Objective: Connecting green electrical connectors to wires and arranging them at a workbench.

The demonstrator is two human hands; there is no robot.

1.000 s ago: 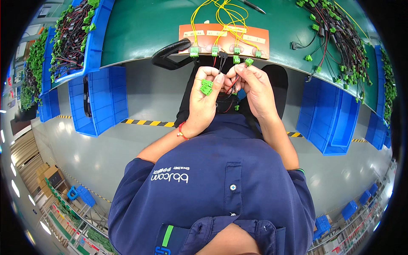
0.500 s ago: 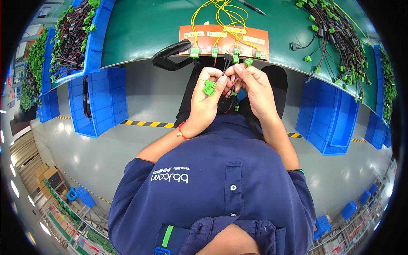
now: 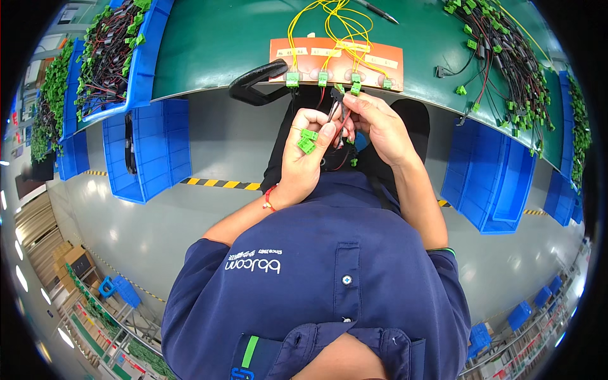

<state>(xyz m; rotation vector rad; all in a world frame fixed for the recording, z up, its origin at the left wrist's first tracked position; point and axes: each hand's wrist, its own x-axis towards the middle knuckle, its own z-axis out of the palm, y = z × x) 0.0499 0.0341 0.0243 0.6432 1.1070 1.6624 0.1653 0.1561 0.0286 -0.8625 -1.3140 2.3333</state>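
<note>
Closed fingers of my left hand [image 3: 300, 166] hold a wire harness, its green terminal plugs [image 3: 307, 142] showing beside the thumb. My right hand [image 3: 389, 134] is also closed on the harness's black and red wires [image 3: 342, 117], close to the board's front edge. By its fingertips are a black connector [image 3: 336, 93] and a green plug [image 3: 356, 89]; the fingers partly hide how these touch. Just beyond is an orange board [image 3: 380, 49] with several green sockets [image 3: 292, 79] along its front edge and yellow wires [image 3: 329, 31] rising from them.
A black handle-like bar [image 3: 253, 83] juts from the green table's edge [image 3: 202, 69]. Harnesses fill a blue bin [image 3: 142, 69] at left; a heap of harnesses [image 3: 506, 69] lies at right. A pen [image 3: 377, 11] lies behind the board. Blue crates [image 3: 149, 152] stand below the table.
My right fingertips have moved left, and the green plug that showed at their tips no longer stands out there. The plugs in my left hand have tilted and shifted slightly left and down.
</note>
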